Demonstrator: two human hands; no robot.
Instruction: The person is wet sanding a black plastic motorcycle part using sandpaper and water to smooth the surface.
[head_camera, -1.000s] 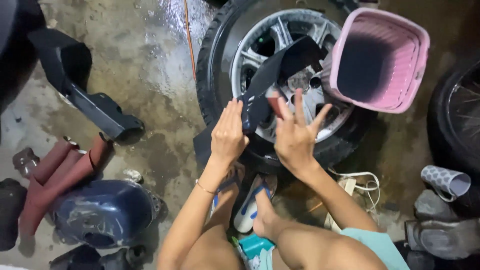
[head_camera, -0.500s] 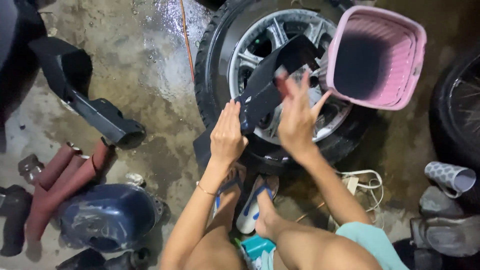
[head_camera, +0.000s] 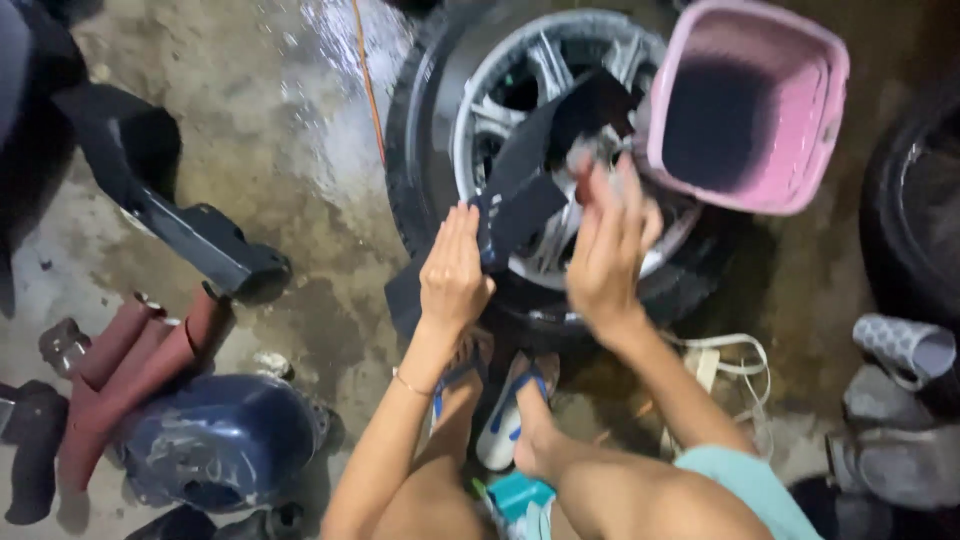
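Note:
A curved black plastic panel (head_camera: 540, 170) leans over a car wheel (head_camera: 500, 110) lying flat on the concrete floor. My left hand (head_camera: 455, 270) holds the panel's lower end, thumb hooked on its edge. My right hand (head_camera: 605, 250) is blurred, pressed against the panel's right side with fingers raised; whether it grips something small is unclear. A pink plastic basket (head_camera: 830, 90) rests tilted on the wheel's right side, just beyond my right hand.
Dark blue (head_camera: 215, 440) and maroon (head_camera: 130, 360) body panels and a long black part (head_camera: 170, 220) lie at left. My sandalled feet (head_camera: 505, 410) are below the wheel. A white cable (head_camera: 735, 365), grey cup (head_camera: 905, 345) and another tyre (head_camera: 915, 200) are at right.
My right hand has slid up along the panel's right side and become blurred with motion. The left hand stays on the lower end. The view has shifted slightly.

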